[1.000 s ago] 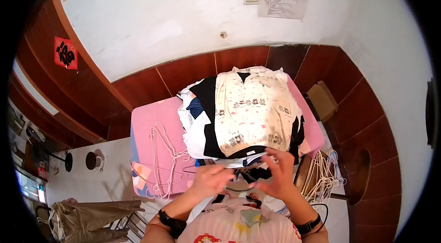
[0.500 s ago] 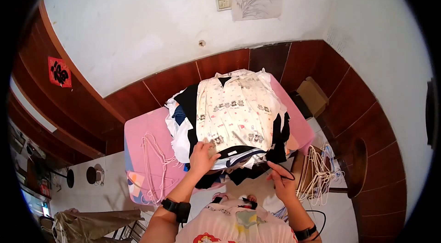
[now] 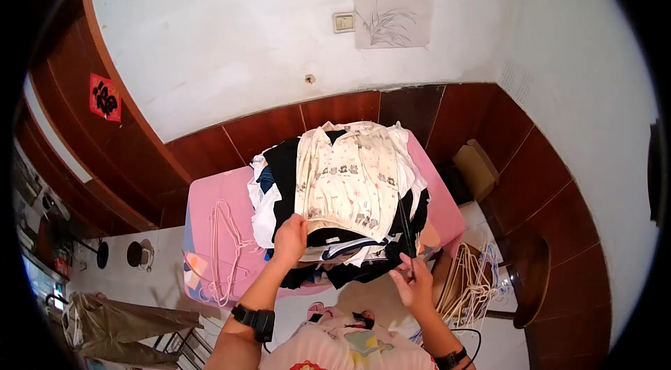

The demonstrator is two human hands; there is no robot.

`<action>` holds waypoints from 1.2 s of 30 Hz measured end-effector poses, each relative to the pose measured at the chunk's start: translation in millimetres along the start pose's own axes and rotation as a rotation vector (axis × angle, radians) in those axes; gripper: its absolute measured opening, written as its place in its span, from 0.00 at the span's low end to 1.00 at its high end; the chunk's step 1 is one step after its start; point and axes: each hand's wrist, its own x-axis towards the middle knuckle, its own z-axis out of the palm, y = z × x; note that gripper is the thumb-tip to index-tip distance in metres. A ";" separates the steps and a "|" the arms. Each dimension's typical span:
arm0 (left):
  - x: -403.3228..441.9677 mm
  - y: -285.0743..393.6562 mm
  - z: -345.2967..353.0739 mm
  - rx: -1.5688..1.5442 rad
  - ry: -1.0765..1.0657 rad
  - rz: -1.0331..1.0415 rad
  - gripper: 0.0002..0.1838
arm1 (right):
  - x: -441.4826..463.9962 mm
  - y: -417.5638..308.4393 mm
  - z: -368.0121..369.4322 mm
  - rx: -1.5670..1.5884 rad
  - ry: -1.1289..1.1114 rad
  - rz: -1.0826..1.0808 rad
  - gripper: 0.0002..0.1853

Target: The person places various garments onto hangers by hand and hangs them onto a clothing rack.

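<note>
A cream garment with small printed figures [image 3: 349, 178] lies spread on top of a heap of clothes. My left hand [image 3: 290, 238] is closed on the near left corner of its gathered hem. Beyond the near right side of the heap, my right hand [image 3: 414, 285] holds a thin dark cord [image 3: 405, 227] that stretches up beside the garment's right edge; its exact shape is hard to make out. Black and white clothes [image 3: 363, 271] stick out beneath the hem. The heap rests on a pink padded surface [image 3: 210, 192].
Pale pink hangers [image 3: 227, 251] lie left of the heap. More hangers [image 3: 475, 276] are bunched at the right, near a round dark stool [image 3: 535, 283]. An open cardboard box [image 3: 477, 169] stands against the wall. Brown trousers [image 3: 126, 328] hang at the lower left.
My hands have moved apart. The left one has reached the garment's hem and closed on it. The right has moved to the heap's right side with the dark cord, now stretched upward.
</note>
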 end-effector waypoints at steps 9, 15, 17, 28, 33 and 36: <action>-76.4 113.1 -60.6 -0.337 -0.351 0.023 0.07 | 53.1 -5.1 38.6 -0.237 -0.063 -0.202 0.43; -118.3 101.3 -101.6 -0.636 -0.562 0.014 0.10 | 57.3 24.8 34.6 -0.331 0.002 -0.286 0.37; -133.6 92.9 -108.3 -0.733 -0.634 -0.086 0.11 | 55.9 31.9 22.7 -0.307 0.064 -0.313 0.36; -218.4 43.5 -187.5 -0.529 -0.229 -0.162 0.08 | -31.9 -24.8 19.6 -0.118 -0.059 -0.241 0.24; -294.4 -2.6 -214.3 -0.692 -0.046 -0.405 0.10 | -66.6 -88.8 49.7 -0.121 -0.185 -0.478 0.26; -338.4 -7.8 -247.7 -0.907 -0.040 -0.558 0.13 | -95.9 -104.0 72.0 -0.124 -0.297 -0.494 0.28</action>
